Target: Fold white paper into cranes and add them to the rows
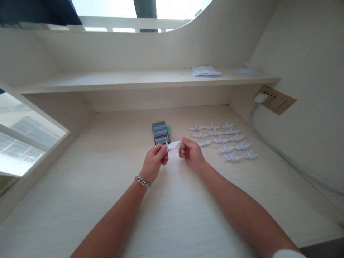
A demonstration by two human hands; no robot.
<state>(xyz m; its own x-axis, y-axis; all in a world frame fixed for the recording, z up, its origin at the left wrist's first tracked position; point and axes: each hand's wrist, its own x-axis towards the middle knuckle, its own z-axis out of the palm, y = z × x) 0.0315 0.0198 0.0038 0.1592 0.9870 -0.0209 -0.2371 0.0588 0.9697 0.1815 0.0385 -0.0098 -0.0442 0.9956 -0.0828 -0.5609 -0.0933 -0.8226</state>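
Observation:
Between my two hands is a small white paper crane [173,145], held above the desk. My left hand [156,157], with a ring and a chain bracelet, is closed and pinches the crane's body near its left end. One wing points right, toward my right hand [190,152]. The fingers of that hand are curled shut, thumb and forefinger pressed together at the wing's tip. Just behind my left hand lies a phone [161,137] with its screen lit, a green item [168,130] partly under it. Several finished paper cranes [219,139] stand in rows to the right.
Above the back of the desk [120,132] runs a shelf [113,81]. It bears a stack of white paper [206,71] and loose paper pieces [245,71]. A white plug [260,98] sits in the wall socket [279,101], its cable [285,157] trailing along the right side.

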